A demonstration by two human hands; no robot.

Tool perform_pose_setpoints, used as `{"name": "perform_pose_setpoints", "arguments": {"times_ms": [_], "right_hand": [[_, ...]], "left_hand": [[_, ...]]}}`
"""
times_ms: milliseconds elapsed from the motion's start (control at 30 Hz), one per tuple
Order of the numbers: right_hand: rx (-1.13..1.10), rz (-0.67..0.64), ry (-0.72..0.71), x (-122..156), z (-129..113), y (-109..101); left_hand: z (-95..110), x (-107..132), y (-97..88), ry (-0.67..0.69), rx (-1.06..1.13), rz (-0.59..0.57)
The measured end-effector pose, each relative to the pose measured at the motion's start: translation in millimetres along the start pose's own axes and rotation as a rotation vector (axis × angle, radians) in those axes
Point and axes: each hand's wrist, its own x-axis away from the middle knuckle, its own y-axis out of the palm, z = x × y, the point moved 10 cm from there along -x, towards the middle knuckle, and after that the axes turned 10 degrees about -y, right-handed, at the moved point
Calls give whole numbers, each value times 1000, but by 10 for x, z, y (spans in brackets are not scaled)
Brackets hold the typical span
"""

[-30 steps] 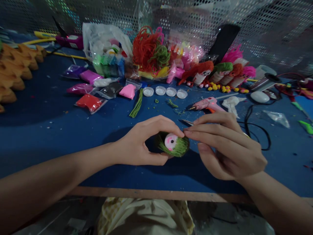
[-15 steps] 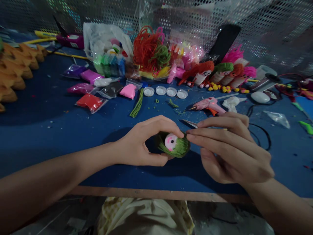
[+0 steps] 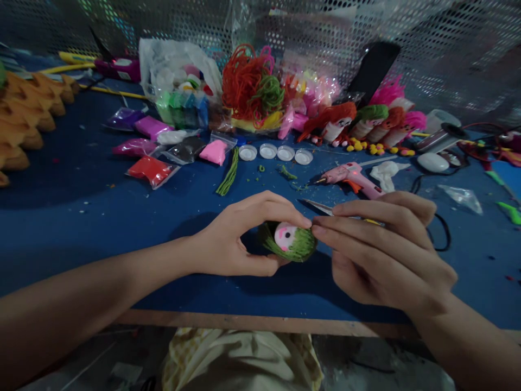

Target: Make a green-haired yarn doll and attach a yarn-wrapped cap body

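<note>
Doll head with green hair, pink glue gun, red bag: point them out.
doll head (image 3: pixel 286 238), head view, on its pale face.
glue gun (image 3: pixel 349 174), head view, on its pink body.
red bag (image 3: pixel 150 169), head view, on its middle.

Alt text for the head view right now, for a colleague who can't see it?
The left hand pinches a small doll head with green yarn hair over a blue table, the right hand touching its hair with its fingertips. Behind lie a pink glue gun, clay packets, loose yarn and finished dolls.
</note>
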Motion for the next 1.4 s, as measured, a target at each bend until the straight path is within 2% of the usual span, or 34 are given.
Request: {"name": "perform_pose_setpoints", "arguments": {"times_ms": [267,600,1000,1400], "right_hand": [[25,-45,-61,-14,-49,-7],[36,-56,-45,-4,-39,1],[46,29,-69,-24,-58,-63],[73,25,-28,25,-35,-63]], "left_hand": [[15,-7,0,3,-10,-12],[8,-5,1,13,-9,1],[12,-7,-31,32,24,27],[-1,-13,-50,-14,24,43]]}}
